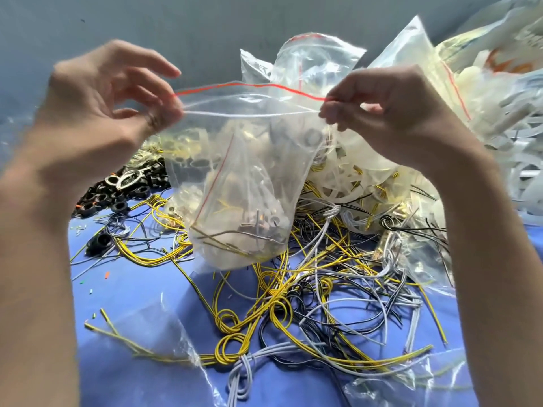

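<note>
I hold a clear zip bag [246, 177] with a red seal line up in front of me, above the blue table. My left hand [111, 107] pinches the bag's left top corner between thumb and fingers. My right hand [390, 113] pinches the right top corner. The bag's mouth is stretched flat between the two hands. Wires and small parts lie in the bag's bottom, which hangs just over the wire pile.
A tangle of yellow, grey and black wires [308, 304] covers the blue table [129, 289]. Black ring parts [123, 189] are heaped at the left. More filled clear bags [411, 83] are piled behind and to the right. An empty bag [176, 333] lies flat near me.
</note>
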`<state>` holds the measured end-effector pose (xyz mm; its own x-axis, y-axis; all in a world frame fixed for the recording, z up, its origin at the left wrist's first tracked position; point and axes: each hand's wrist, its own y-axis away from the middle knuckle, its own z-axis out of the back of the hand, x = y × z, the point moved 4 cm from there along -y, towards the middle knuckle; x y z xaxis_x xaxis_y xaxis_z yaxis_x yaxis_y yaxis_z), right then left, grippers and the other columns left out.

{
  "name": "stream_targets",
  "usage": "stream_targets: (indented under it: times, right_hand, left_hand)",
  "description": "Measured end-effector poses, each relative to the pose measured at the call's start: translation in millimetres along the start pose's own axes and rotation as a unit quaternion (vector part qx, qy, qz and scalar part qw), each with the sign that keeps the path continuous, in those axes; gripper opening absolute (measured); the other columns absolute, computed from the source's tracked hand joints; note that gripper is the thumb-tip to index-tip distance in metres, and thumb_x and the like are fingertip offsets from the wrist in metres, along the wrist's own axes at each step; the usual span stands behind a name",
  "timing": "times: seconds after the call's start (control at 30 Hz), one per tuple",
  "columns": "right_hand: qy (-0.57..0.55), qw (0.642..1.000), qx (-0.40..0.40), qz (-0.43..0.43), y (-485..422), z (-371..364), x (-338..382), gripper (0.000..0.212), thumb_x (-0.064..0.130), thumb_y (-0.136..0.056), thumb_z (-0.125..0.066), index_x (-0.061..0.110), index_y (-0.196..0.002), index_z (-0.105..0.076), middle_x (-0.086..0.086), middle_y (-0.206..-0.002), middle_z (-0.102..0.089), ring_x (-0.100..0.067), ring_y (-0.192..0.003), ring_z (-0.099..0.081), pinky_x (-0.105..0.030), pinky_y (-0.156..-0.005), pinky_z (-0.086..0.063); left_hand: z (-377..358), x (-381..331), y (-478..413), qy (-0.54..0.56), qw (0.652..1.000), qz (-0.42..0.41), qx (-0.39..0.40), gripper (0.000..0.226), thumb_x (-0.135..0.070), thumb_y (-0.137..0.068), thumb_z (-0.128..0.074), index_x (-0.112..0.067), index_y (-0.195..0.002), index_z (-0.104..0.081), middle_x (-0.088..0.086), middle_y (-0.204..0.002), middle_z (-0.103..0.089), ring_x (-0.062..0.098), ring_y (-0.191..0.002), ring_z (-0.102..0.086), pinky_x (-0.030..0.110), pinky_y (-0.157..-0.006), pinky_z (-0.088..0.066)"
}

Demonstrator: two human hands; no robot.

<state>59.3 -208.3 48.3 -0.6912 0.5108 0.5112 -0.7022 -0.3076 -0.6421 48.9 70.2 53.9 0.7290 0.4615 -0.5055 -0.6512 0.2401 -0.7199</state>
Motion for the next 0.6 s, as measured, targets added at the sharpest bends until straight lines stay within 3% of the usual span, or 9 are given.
stream_targets:
  times: [0.17,0.37,0.47,0.6]
  right_hand:
    - [0.017,0.997,0.069,0.001,0.6,-12.0,4.0,0.012,0.026,-0.087,-0.067,0.016,-0.093,-0.072,0.009,-0.078,-0.069,-0.002,-0.071,-0.063,-0.021,-0.069,-0.053]
    - [-0.001,0.999,0.049,0.014,0.1,-13.1,11.1,0.005,0.015,-0.086,-0.068,0.013,-0.089,-0.071,-0.002,-0.079,-0.068,-0.018,-0.077,-0.062,-0.038,-0.080,-0.053]
    - [-0.001,0.999,0.037,0.018,0.8,-11.7,13.0,0.008,0.012,-0.083,-0.067,0.007,-0.084,-0.072,-0.014,-0.079,-0.067,-0.028,-0.080,-0.060,-0.042,-0.078,-0.051]
    - [-0.024,0.998,0.052,0.014,0.7,-11.6,15.6,0.008,0.018,-0.084,-0.070,0.013,-0.089,-0.073,-0.004,-0.078,-0.070,-0.015,-0.074,-0.063,-0.039,-0.079,-0.054]
  left_hand:
    - [-1.9,2.9,1.6,0.001,1.000,0.006,-0.010,0.028,-0.020,-0.081,-0.074,-0.042,-0.094,-0.062,-0.020,-0.081,-0.066,-0.003,-0.077,-0.060,0.012,-0.079,-0.049]
    - [0.0,-2.8,2.1,-0.015,1.000,-0.001,-0.022,0.020,-0.034,-0.082,-0.068,-0.047,-0.094,-0.059,-0.026,-0.084,-0.065,-0.007,-0.078,-0.059,0.007,-0.077,-0.046]
    - [-2.1,-4.8,0.8,-0.018,0.999,-0.005,-0.028,0.016,-0.038,-0.082,-0.066,-0.048,-0.092,-0.058,-0.027,-0.081,-0.063,-0.007,-0.077,-0.058,0.007,-0.073,-0.044]
    - [-1.2,-1.9,0.6,-0.032,0.999,-0.008,-0.036,0.015,-0.039,-0.083,-0.070,-0.040,-0.092,-0.058,-0.027,-0.082,-0.064,-0.007,-0.078,-0.059,0.006,-0.075,-0.045]
